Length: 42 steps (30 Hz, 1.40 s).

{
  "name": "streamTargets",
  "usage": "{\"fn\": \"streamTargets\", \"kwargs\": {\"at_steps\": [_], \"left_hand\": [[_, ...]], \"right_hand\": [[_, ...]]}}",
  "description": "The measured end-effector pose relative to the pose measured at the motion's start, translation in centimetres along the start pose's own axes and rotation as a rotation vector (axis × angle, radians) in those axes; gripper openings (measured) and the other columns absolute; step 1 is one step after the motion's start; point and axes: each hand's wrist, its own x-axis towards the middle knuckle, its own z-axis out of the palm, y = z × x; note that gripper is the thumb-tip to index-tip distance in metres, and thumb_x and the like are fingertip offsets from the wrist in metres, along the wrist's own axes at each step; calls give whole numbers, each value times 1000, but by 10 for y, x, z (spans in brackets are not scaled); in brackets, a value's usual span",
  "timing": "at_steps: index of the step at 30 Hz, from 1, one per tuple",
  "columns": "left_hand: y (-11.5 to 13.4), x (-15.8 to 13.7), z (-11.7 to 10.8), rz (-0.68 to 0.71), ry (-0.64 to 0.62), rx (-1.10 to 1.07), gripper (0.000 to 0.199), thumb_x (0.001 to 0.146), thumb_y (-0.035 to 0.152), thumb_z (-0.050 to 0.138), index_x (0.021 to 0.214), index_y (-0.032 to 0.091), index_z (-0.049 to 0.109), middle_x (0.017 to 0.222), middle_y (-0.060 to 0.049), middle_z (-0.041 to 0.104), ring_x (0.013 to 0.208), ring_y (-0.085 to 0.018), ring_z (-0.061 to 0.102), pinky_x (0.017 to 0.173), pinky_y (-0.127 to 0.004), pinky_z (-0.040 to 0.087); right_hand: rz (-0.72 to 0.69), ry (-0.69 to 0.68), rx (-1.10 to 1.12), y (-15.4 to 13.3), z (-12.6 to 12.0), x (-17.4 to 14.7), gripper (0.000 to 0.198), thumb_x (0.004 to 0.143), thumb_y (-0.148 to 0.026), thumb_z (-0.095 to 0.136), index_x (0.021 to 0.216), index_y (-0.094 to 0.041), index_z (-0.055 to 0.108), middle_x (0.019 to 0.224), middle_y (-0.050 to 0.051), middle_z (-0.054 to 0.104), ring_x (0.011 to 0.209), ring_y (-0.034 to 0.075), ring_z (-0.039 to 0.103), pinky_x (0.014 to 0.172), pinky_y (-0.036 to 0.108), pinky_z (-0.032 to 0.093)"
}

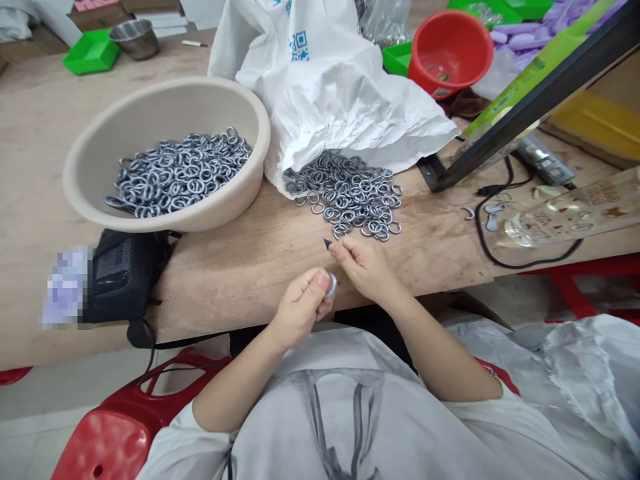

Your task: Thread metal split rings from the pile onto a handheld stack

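Observation:
Near the table's front edge, my left hand (304, 301) is closed on a grey ring (331, 285), which shows beside the thumb. To its right, my right hand (363, 267) pinches a small tool with a dark pointed tip (327, 245); the rest of the tool is hidden in the fingers, so its kind is unclear. Just beyond the right hand lies a pile of loose grey rings (357, 200), spilling from the mouth of a white woven sack (340, 113). A large beige basin (80, 167) at the left holds many more rings (180, 175).
A black pouch (123, 280) sits below the basin. At the right are a dark metal post (525, 93), a black cable (483, 233) and a clear patterned bottle (575, 210). A red bowl (425, 67) and green tray (93, 53) stand further back. A red stool (110, 433) is lower left.

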Motion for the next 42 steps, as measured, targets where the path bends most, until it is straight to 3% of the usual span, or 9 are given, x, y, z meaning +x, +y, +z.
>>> {"fn": "streamTargets", "kwargs": {"at_steps": [3, 7, 13, 16, 22, 25, 32, 36, 42], "left_hand": [[1, -3, -2, -16, -26, 11, 48, 87, 55, 62, 64, 17, 46, 55, 5, 40, 45, -5, 32, 42, -19, 24], [7, -1, -4, -77, 50, -19, 39, 84, 51, 66, 73, 15, 59, 59, 0, 56, 44, -5, 40, 41, -19, 24], [14, 1, -16, -118, 164, -136, 26, 74, 34, 72, 90, 13, 67, 72, -4, 67, 44, -7, 48, 38, -19, 26], [16, 5, -23, -101, 235, -198, 28, 74, 39, 72, 81, 14, 62, 71, -3, 66, 46, -8, 50, 37, -18, 28], [6, 14, -21, -7, 307, -98, 43, 75, 54, 75, 81, 17, 55, 65, 4, 54, 44, -4, 41, 37, -15, 25], [-4, 16, -14, 68, 277, -28, 46, 77, 59, 71, 76, 17, 52, 62, 6, 47, 46, -4, 37, 39, -15, 26], [0, 14, -5, -12, 226, -120, 46, 79, 56, 71, 69, 17, 47, 56, 6, 42, 43, -4, 34, 39, -15, 24], [5, 12, -2, -61, 240, -191, 49, 75, 57, 73, 68, 18, 44, 53, 7, 41, 40, -4, 35, 38, -16, 25], [3, 9, 2, -84, 227, -206, 51, 72, 56, 76, 69, 18, 43, 52, 8, 42, 39, -4, 36, 37, -15, 27]], "right_hand": [[68, -2, -157, 3, -5, 24, 44, 100, -50, 41, 71, -20, 57, 69, 2, 59, 68, 17, 54, 62, 29, 30], [46, -3, -462, 1, -3, 66, 36, 92, -53, 56, 103, -20, 68, 103, 11, 69, 85, 24, 63, 66, 31, 36], [-11, -129, -652, 5, 10, 106, 25, 95, -22, 49, 104, -13, 70, 110, 18, 67, 94, 29, 66, 72, 35, 42], [-17, -101, -399, 4, 7, 96, 20, 94, -25, 52, 90, -15, 68, 99, 14, 69, 87, 26, 65, 71, 34, 42], [82, -265, 797, -21, 12, 29, 34, 90, -52, 56, 80, -20, 53, 71, -1, 62, 66, 15, 61, 66, 29, 49], [169, -273, 947, -25, 22, 5, 38, 88, -58, 57, 80, -22, 50, 64, -4, 58, 55, 14, 58, 58, 29, 49], [15, 120, 425, -9, 19, -9, 26, 90, -46, 62, 96, -22, 56, 79, -1, 63, 71, 15, 58, 66, 28, 43], [-179, 40, 221, -12, 8, -14, 32, 97, -48, 51, 84, -20, 61, 76, 3, 63, 71, 15, 57, 64, 29, 38], [-217, 18, 102, -16, 5, -18, 38, 97, -46, 49, 71, -19, 55, 67, 1, 56, 62, 13, 50, 59, 28, 33]]}}
